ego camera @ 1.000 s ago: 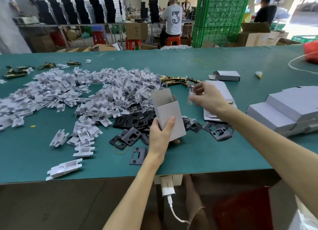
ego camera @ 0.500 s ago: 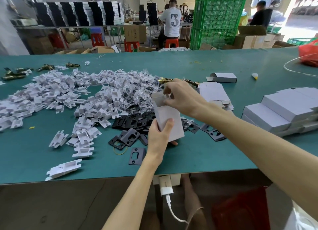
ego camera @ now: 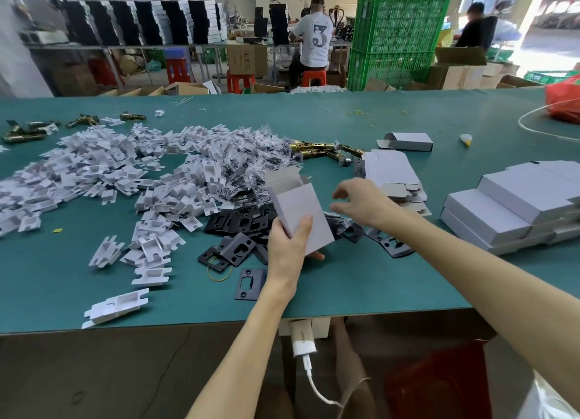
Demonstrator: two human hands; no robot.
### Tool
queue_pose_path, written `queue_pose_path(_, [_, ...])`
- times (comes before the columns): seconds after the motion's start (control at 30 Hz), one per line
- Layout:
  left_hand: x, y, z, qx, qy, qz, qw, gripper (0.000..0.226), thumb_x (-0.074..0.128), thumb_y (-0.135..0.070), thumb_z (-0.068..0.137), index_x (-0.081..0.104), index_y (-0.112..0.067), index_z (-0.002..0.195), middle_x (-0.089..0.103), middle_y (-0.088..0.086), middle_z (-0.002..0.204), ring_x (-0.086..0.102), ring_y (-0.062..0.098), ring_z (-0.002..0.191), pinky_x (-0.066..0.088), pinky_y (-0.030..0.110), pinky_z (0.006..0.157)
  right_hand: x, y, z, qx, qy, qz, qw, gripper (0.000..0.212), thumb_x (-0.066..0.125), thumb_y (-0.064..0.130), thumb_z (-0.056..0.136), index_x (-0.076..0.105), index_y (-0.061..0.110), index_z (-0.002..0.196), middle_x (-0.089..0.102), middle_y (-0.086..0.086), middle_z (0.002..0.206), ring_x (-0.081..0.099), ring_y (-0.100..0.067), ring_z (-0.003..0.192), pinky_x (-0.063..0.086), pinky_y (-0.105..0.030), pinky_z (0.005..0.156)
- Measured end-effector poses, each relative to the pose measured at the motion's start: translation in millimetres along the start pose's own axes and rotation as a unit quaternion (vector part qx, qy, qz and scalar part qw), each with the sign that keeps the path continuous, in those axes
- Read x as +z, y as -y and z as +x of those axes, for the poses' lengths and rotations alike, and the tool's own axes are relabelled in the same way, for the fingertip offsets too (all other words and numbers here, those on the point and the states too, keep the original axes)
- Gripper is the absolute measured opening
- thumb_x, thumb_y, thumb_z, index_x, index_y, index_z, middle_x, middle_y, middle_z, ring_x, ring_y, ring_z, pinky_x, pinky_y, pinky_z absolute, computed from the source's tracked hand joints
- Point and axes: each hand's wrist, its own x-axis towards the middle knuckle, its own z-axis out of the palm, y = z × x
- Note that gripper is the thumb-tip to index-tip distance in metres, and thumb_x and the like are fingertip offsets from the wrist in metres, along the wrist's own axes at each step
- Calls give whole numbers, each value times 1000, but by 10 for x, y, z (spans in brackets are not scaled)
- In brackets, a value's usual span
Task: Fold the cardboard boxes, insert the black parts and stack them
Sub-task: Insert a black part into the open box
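The left hand (ego camera: 288,246) holds a folded cardboard box (ego camera: 298,210) in the middle of the scene, lifted off the green desk (ego camera: 361,288). Its grip is wrapped round the lower end of the box, with the thumb across the near face and the fingers behind it. The box stands nearly upright and leans a little to the left. Its top flap is raised, so the inside shows at the far end.

The right hand (ego camera: 361,203) hovers just right of the box with a small gap between them. Its grip is loose, the fingers spread and slightly bent, and it holds nothing.

Under and to the left of the box lies a heap of black plates (ego camera: 244,222). One single plate (ego camera: 249,283) sits nearer the desk's edge, beside a yellow rubber band (ego camera: 219,271). A wide pile of white card inserts (ego camera: 103,174) covers the left part of the desk and runs into a heap of small clear bags (ego camera: 254,158) behind the box. Brass latches (ego camera: 323,150) lie just beyond those bags.

To the right of the right hand is a stack of flat box blanks (ego camera: 392,172). Farther right, near the edge of the scene, is a stack of closed boxes (ego camera: 508,205). One more folded box (ego camera: 408,141) lies alone on its side at the far right.
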Motion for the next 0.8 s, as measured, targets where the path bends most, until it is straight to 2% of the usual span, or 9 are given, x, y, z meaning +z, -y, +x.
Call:
queue_pose_path(0.07, [0, 1, 7, -1, -8, -14, 1000, 30, 69, -23, 100, 55, -6, 120, 66, 17, 107, 70, 19, 77, 60, 37, 52, 92, -77, -56, 10, 56, 0, 998, 46, 69, 35, 94, 64, 6, 129, 65, -13, 130, 60, -28, 119, 47, -39, 103])
queue_pose_path(0.13, [-2, 4, 16, -6, -17, -17, 1000, 29, 69, -23, 100, 55, -5, 119, 65, 21, 109, 70, 20, 79, 60, 36, 51, 161, -127, -91, 24, 88, 6, 996, 50, 74, 36, 91, 62, 10, 132, 65, -12, 129, 61, -29, 117, 48, -36, 99])
queue_pose_path(0.3, [-5, 28, 28, -5, -20, -11, 1000, 30, 69, -25, 100, 56, -5, 119, 67, 23, 111, 70, 20, 79, 60, 36, 52, 241, -146, -83, 29, 60, 21, 998, 50, 76, 31, 87, 61, 11, 130, 67, -13, 122, 61, -30, 114, 47, -34, 93])
queue_pose_path(0.4, [-4, 32, 34, -4, -22, -12, 1000, 31, 70, -25, 99, 56, -4, 118, 68, 24, 110, 70, 21, 79, 59, 35, 51, 257, -93, -53, 36, 75, 10, 997, 56, 74, 29, 86, 57, 14, 137, 64, -15, 125, 56, -33, 119, 46, -37, 100])
queue_pose_path(0.47, [-2, 35, 30, -3, -19, -10, 1000, 30, 70, -24, 99, 56, -5, 118, 68, 25, 112, 70, 21, 80, 59, 35, 51, 261, -76, -34, 33, 71, -4, 997, 43, 72, 31, 88, 64, 16, 128, 66, -16, 123, 56, -34, 118, 45, -41, 102])
queue_pose_path(0.57, [-7, 38, 23, -2, -15, -8, 1000, 30, 70, -24, 100, 56, -5, 119, 67, 25, 112, 70, 21, 80, 59, 36, 51, 272, -95, -39, 32, 34, 28, 998, 24, 69, 30, 94, 73, 13, 111, 72, -15, 113, 63, -32, 107, 50, -40, 95])
queue_pose_path(0.67, [-4, 31, 27, -5, -19, -11, 1000, 30, 69, -24, 100, 56, -5, 118, 66, 22, 108, 69, 22, 80, 59, 35, 50, 303, -142, -56, 49, 11, 57, 997, 18, 65, 20, 96, 75, 10, 108, 74, -14, 110, 67, -31, 103, 53, -39, 93])
queue_pose_path(0.8, [0, 33, 36, -7, -25, -10, 1000, 28, 69, -25, 100, 56, -6, 117, 65, 25, 110, 69, 23, 80, 59, 35, 50, 320, -216, -47, 73, -16, 77, 994, 17, 63, 17, 97, 75, 9, 106, 75, -15, 107, 68, -32, 100, 54, -42, 93])
